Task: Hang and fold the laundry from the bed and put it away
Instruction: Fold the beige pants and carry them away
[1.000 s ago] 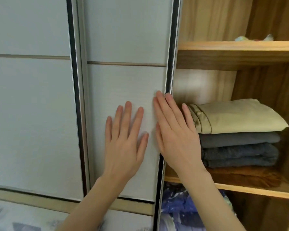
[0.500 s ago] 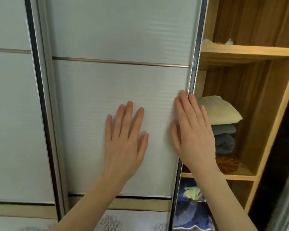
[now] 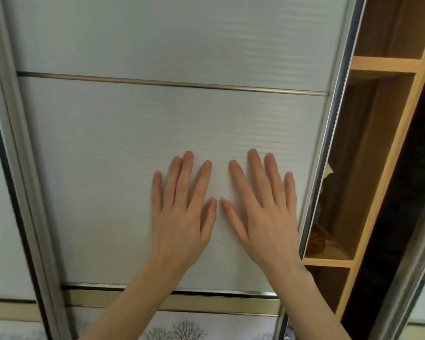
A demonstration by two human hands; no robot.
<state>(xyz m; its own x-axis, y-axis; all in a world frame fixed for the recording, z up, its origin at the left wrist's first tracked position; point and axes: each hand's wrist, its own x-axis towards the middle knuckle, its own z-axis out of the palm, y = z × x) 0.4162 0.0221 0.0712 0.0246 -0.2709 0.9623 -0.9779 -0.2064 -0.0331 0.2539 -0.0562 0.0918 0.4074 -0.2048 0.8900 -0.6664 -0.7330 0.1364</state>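
A white sliding wardrobe door (image 3: 157, 123) fills most of the view. My left hand (image 3: 182, 212) lies flat on it with straight, spread fingers. My right hand (image 3: 265, 209) presses flat on the same panel just to the right, thumbs almost touching. At the door's right edge a narrow gap shows the wooden wardrobe shelves (image 3: 329, 261). Only slivers of the folded clothes (image 3: 315, 239) on the shelf show there; the rest of the stack is hidden behind the door.
A second white sliding door (image 3: 0, 192) sits at the far left behind a metal frame. A dark gap and another metal door frame (image 3: 407, 278) run down the right side. The door's lower panel (image 3: 182, 327) has a tree print.
The sliding door has moved right and now covers nearly all of the shelf with the folded clothes. My right hand has shifted from the door's edge onto the panel beside my left hand.
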